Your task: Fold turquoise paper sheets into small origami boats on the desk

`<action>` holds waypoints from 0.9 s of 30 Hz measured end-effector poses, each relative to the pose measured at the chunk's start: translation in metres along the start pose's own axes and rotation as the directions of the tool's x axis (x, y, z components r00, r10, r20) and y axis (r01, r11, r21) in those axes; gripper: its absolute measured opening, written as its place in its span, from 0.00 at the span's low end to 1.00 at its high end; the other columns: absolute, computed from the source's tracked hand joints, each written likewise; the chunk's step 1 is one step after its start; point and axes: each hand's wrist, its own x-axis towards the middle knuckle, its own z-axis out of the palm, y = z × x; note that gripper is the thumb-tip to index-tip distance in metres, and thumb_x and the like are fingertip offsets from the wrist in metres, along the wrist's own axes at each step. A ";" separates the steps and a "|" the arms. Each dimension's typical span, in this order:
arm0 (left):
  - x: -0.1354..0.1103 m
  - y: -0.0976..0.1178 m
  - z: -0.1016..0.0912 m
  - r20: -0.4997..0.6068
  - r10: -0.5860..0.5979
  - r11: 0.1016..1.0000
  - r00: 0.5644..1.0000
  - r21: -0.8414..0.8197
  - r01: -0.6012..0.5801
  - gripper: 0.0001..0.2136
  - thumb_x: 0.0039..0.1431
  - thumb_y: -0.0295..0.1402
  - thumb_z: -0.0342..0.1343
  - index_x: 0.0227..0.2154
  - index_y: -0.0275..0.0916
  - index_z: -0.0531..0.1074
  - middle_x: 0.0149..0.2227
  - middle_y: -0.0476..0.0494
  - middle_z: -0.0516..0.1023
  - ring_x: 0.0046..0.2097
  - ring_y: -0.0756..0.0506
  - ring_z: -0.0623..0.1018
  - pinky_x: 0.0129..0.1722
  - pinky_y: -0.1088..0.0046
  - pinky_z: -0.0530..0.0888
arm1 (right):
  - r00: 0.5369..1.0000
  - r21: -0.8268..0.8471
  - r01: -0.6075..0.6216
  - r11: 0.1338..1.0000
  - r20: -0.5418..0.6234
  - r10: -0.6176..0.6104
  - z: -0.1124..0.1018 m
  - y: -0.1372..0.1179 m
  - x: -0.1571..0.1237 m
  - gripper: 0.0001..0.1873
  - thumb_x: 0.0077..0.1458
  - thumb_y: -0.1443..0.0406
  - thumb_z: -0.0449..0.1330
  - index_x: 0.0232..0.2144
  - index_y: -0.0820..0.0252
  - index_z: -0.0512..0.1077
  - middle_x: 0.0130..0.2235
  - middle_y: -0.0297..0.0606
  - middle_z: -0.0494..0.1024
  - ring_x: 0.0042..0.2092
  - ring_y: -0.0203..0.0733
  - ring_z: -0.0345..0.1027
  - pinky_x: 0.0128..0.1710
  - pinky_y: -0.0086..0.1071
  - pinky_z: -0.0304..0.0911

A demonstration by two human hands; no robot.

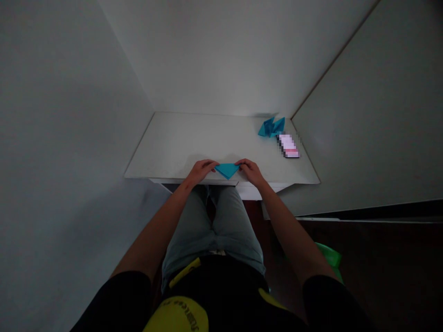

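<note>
A blue sheet of paper (227, 170), folded into a triangle with its point towards me, is at the front edge of the white table. My left hand (202, 169) pinches its left corner. At the opposite corner, my right hand (250, 170) has its thumb and fingers closed on the paper. Both hands are close to the tabletop; whether the paper rests on it I cannot tell.
On the white table (173, 143), a folded blue paper figure (272, 127) stands at the back right. A phone (289, 145) with a blurred screen lies just in front of it. Walls border the table's back and sides. Something green (328, 256) is low on the right.
</note>
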 end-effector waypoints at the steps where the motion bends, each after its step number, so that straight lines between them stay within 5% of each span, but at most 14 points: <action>1: 0.000 -0.001 0.001 -0.003 -0.001 1.000 1.000 0.012 0.001 0.17 0.60 0.50 0.67 0.39 0.40 0.84 0.35 0.43 0.85 0.36 0.45 0.81 0.41 0.67 0.78 | 1.000 0.009 -0.006 1.000 -0.003 0.006 0.001 -0.001 -0.001 0.16 0.58 0.52 0.60 0.38 0.54 0.80 0.36 0.36 0.81 0.39 0.44 0.73 0.48 0.43 0.73; 5: 0.003 -0.005 0.006 -0.046 0.020 0.999 0.999 0.041 -0.018 0.21 0.54 0.44 0.73 0.47 0.39 0.83 0.35 0.46 0.82 0.31 0.49 0.75 0.33 0.71 0.74 | 1.000 0.040 0.003 0.999 -0.013 -0.003 0.006 -0.004 -0.004 0.21 0.57 0.44 0.66 0.40 0.53 0.79 0.38 0.37 0.82 0.39 0.44 0.72 0.44 0.41 0.71; 8: 0.005 -0.006 0.007 -0.002 0.036 0.996 0.999 0.076 -0.036 0.26 0.55 0.41 0.71 0.56 0.41 0.81 0.39 0.46 0.83 0.33 0.49 0.77 0.37 0.71 0.76 | 0.999 0.050 0.020 0.999 -0.028 -0.018 0.006 -0.003 -0.003 0.27 0.56 0.43 0.69 0.49 0.52 0.78 0.34 0.33 0.78 0.36 0.42 0.70 0.39 0.38 0.69; 12: 0.004 -0.003 0.011 0.071 0.044 0.988 0.996 0.145 -0.054 0.14 0.58 0.41 0.69 0.44 0.41 0.84 0.42 0.44 0.86 0.42 0.44 0.82 0.46 0.66 0.78 | 0.996 0.086 0.029 0.996 -0.091 -0.021 0.008 0.001 0.001 0.32 0.55 0.43 0.70 0.55 0.51 0.72 0.30 0.28 0.72 0.32 0.41 0.67 0.37 0.38 0.69; 17: 0.002 0.001 0.028 -0.181 -0.004 0.990 0.983 0.141 0.029 0.08 0.62 0.40 0.65 0.37 0.41 0.79 0.31 0.49 0.81 0.34 0.46 0.77 0.38 0.69 0.75 | 0.959 0.125 0.077 0.989 -0.282 -0.039 0.014 0.004 0.000 0.29 0.52 0.44 0.74 0.46 0.49 0.69 0.44 0.33 0.76 0.31 0.35 0.67 0.35 0.35 0.70; 20: 0.002 0.005 0.043 -0.275 0.065 0.993 0.959 0.113 -0.035 0.04 0.61 0.34 0.64 0.36 0.41 0.76 0.37 0.48 0.84 0.38 0.46 0.80 0.43 0.69 0.76 | 0.981 0.056 0.036 0.998 -0.191 -0.025 0.019 0.001 -0.004 0.24 0.57 0.41 0.69 0.38 0.52 0.70 0.36 0.31 0.76 0.30 0.36 0.65 0.32 0.34 0.67; 27: 0.000 0.010 0.053 -0.025 0.207 0.936 0.978 0.295 -0.191 0.09 0.57 0.32 0.71 0.37 0.43 0.76 0.58 0.42 0.84 0.53 0.41 0.84 0.56 0.61 0.78 | 0.998 -0.140 -0.029 0.990 -0.054 0.022 0.024 -0.008 -0.007 0.23 0.62 0.42 0.66 0.44 0.51 0.74 0.42 0.33 0.83 0.34 0.40 0.73 0.36 0.35 0.67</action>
